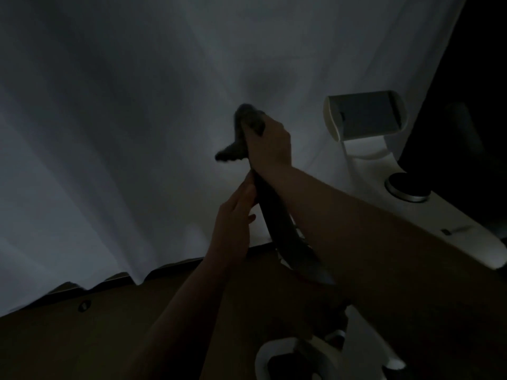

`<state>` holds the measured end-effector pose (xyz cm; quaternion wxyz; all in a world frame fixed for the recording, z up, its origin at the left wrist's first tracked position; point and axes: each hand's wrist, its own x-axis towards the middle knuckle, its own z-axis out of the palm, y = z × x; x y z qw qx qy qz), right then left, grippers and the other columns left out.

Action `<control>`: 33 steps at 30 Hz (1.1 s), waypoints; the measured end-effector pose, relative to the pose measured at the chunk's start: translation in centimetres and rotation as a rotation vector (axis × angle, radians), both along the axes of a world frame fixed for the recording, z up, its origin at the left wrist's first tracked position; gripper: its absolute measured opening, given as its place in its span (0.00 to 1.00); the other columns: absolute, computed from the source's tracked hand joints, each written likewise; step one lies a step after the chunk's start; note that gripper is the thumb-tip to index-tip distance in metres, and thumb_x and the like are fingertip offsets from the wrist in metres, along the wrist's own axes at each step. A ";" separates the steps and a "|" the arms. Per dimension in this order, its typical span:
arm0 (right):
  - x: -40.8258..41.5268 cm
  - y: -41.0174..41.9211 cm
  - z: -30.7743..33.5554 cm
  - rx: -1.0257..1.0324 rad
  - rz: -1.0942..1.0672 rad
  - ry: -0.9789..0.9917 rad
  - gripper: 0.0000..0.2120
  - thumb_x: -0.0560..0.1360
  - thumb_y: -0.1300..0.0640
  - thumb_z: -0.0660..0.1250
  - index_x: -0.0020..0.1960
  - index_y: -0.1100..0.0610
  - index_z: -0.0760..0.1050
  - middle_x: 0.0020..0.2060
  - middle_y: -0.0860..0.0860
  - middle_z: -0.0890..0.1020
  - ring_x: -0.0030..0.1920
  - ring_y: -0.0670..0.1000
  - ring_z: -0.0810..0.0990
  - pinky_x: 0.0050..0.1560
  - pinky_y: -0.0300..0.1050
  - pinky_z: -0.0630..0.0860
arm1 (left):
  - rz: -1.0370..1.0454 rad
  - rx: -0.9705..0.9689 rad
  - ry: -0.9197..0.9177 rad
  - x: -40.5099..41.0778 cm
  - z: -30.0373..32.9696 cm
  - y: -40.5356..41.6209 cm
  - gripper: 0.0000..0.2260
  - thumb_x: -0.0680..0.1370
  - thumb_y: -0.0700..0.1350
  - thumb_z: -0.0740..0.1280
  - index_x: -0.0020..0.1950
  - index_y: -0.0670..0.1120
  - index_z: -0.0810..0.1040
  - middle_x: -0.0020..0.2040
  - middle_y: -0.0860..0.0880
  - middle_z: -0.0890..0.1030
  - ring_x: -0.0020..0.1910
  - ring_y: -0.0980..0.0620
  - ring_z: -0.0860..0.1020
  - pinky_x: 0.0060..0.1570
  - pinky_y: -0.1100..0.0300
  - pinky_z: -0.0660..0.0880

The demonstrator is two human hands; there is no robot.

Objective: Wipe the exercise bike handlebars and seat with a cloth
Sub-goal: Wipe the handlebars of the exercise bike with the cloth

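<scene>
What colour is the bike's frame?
White, best seen in the head view: the bike frame.

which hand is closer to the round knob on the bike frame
Right. The right hand grips the cloth on the handlebar, up and left of the knob; the left hand holds the bar lower, farther left.

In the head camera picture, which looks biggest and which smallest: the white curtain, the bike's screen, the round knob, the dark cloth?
1. Pale white curtain, by far the largest.
2. Grey rectangular screen in a white frame.
3. Dark fuzzy cloth and round dark silver-rimmed knob: about alike. A hand covers part of the cloth, so I won't rank them.
</scene>
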<state>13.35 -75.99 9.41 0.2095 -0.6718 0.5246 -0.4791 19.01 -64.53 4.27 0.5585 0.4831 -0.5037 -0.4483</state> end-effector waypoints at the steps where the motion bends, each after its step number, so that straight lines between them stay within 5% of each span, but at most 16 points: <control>1: -0.2 0.5 -0.2 0.057 -0.013 -0.162 0.14 0.81 0.51 0.59 0.57 0.60 0.75 0.49 0.54 0.80 0.43 0.48 0.77 0.41 0.36 0.70 | 0.002 0.003 -0.002 -0.1 0.0 0.1 0.11 0.83 0.50 0.53 0.61 0.66 0.66 0.52 0.68 0.72 0.59 0.59 0.73 0.61 0.56 0.70; 4: -0.7 2.0 -1.0 0.092 -0.033 -0.126 0.18 0.80 0.49 0.59 0.65 0.59 0.71 0.55 0.55 0.79 0.53 0.52 0.79 0.47 0.37 0.70 | 0.010 0.009 0.014 -0.1 -0.1 0.4 0.11 0.83 0.49 0.54 0.57 0.66 0.68 0.50 0.70 0.72 0.58 0.57 0.73 0.60 0.55 0.70; 8: -1.4 2.5 -1.2 -0.044 -0.015 0.372 0.27 0.81 0.49 0.56 0.77 0.56 0.53 0.68 0.60 0.69 0.64 0.58 0.71 0.64 0.48 0.67 | 0.012 0.003 0.035 -0.2 -0.2 0.3 0.12 0.83 0.47 0.53 0.53 0.64 0.71 0.50 0.68 0.74 0.56 0.59 0.74 0.58 0.56 0.70; 11: -1.3 0.5 0.4 -0.081 0.071 0.568 0.21 0.81 0.53 0.56 0.73 0.57 0.62 0.64 0.60 0.71 0.61 0.58 0.73 0.58 0.46 0.69 | 0.009 0.042 0.058 -0.1 -0.1 0.1 0.11 0.82 0.47 0.56 0.62 0.60 0.67 0.50 0.66 0.74 0.54 0.61 0.75 0.58 0.57 0.71; 13: -0.8 0.0 0.8 -0.062 0.108 0.469 0.17 0.81 0.53 0.58 0.68 0.59 0.69 0.58 0.58 0.76 0.57 0.56 0.76 0.52 0.40 0.68 | 0.012 0.067 0.075 0.1 0.0 0.0 0.11 0.82 0.48 0.56 0.62 0.61 0.67 0.49 0.66 0.74 0.52 0.61 0.75 0.61 0.54 0.71; 16: -0.5 1.2 0.0 0.047 0.070 -0.002 0.19 0.81 0.52 0.59 0.69 0.58 0.67 0.60 0.55 0.77 0.56 0.51 0.76 0.53 0.37 0.68 | -0.015 0.046 0.033 0.1 0.3 0.4 0.13 0.83 0.49 0.55 0.67 0.59 0.66 0.48 0.68 0.73 0.54 0.59 0.75 0.61 0.53 0.70; 18: -0.9 2.6 -0.6 0.136 0.044 -0.102 0.20 0.80 0.50 0.59 0.68 0.58 0.67 0.59 0.55 0.77 0.55 0.50 0.76 0.51 0.36 0.68 | -0.020 0.055 0.045 0.1 0.2 0.8 0.11 0.83 0.48 0.55 0.63 0.60 0.68 0.47 0.68 0.72 0.53 0.59 0.75 0.60 0.53 0.70; 22: -2.3 5.6 -2.9 0.133 0.044 0.191 0.28 0.79 0.51 0.61 0.73 0.61 0.56 0.64 0.58 0.72 0.60 0.56 0.75 0.60 0.49 0.72 | 0.005 0.110 0.070 0.2 -1.5 1.6 0.11 0.83 0.44 0.55 0.50 0.59 0.72 0.50 0.59 0.76 0.50 0.56 0.77 0.54 0.59 0.73; 25: -2.2 4.7 -2.2 0.190 0.031 0.308 0.29 0.78 0.48 0.63 0.71 0.63 0.57 0.62 0.59 0.72 0.55 0.56 0.76 0.50 0.45 0.72 | -0.049 0.123 0.006 0.2 -2.8 2.6 0.11 0.83 0.46 0.55 0.61 0.56 0.72 0.55 0.59 0.75 0.51 0.61 0.77 0.48 0.67 0.74; 27: -1.4 3.3 -0.8 0.218 -0.002 0.265 0.28 0.77 0.47 0.64 0.68 0.63 0.60 0.59 0.58 0.74 0.54 0.56 0.76 0.47 0.43 0.69 | -0.059 0.111 -0.007 0.3 -2.8 2.9 0.14 0.83 0.48 0.54 0.68 0.57 0.67 0.58 0.59 0.74 0.55 0.60 0.76 0.51 0.63 0.72; 30: -0.9 4.2 -1.1 0.201 -0.038 0.201 0.26 0.77 0.48 0.64 0.68 0.62 0.61 0.58 0.57 0.75 0.55 0.56 0.77 0.52 0.46 0.72 | -0.059 0.077 -0.037 0.5 -2.4 3.1 0.14 0.83 0.46 0.55 0.68 0.54 0.69 0.60 0.58 0.74 0.58 0.59 0.75 0.53 0.63 0.71; 33: -3.1 7.0 -2.7 0.221 0.031 0.342 0.25 0.78 0.50 0.63 0.68 0.60 0.60 0.57 0.57 0.75 0.52 0.56 0.78 0.51 0.48 0.74 | -0.029 0.060 -0.004 0.7 -2.4 3.5 0.13 0.83 0.44 0.54 0.65 0.51 0.71 0.57 0.54 0.76 0.58 0.54 0.76 0.54 0.61 0.73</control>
